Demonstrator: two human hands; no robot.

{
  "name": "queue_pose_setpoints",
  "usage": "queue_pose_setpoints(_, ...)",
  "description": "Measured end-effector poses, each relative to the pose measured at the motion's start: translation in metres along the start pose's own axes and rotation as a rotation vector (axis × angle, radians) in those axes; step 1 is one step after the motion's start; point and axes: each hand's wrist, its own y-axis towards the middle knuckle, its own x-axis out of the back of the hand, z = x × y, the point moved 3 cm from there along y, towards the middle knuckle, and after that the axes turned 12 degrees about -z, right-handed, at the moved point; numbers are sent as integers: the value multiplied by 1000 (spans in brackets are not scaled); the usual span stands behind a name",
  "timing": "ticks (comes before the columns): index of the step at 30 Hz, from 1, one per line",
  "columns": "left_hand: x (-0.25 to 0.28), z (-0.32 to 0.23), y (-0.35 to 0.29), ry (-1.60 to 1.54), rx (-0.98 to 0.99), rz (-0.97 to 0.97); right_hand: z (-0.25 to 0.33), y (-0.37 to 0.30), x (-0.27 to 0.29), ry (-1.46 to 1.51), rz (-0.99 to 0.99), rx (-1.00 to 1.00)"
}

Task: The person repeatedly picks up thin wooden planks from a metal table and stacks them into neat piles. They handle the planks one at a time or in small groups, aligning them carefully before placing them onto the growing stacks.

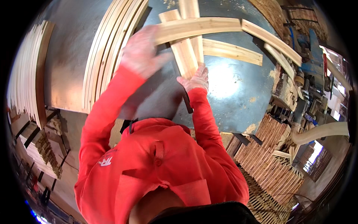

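My right hand [195,80] is closed round the near end of a pale wooden board [185,56], thumb on its left side and fingers on its right. My left hand [143,54] is blurred by motion at the left end of another board [201,28], which lies crosswise over the first. Its thumb sticks out, but whether the fingers grip that board cannot be made out. Beneath these, a further board [191,9] runs away from me, and a short one [235,51] lies to the right. A dark narrow bar [187,100] shows beside my right wrist.
Long boards [112,48] lie side by side left of my hands on the grey metal table [238,97]. Farther left stands a dense stack of strips [28,71]. At right are loose boards [272,41], machinery with a pale hose [320,132], and piled slats [266,160]. Sawdust dots the tabletop.
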Motion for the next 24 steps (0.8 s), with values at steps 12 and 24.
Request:
queue_pose_setpoints(12,-161,40,65,303,359,809,-78,37,-23,933,705,-282)
queue_pose_setpoints(24,-148,71,-134,-624,999,-8,27,35,-8,823,49,176)
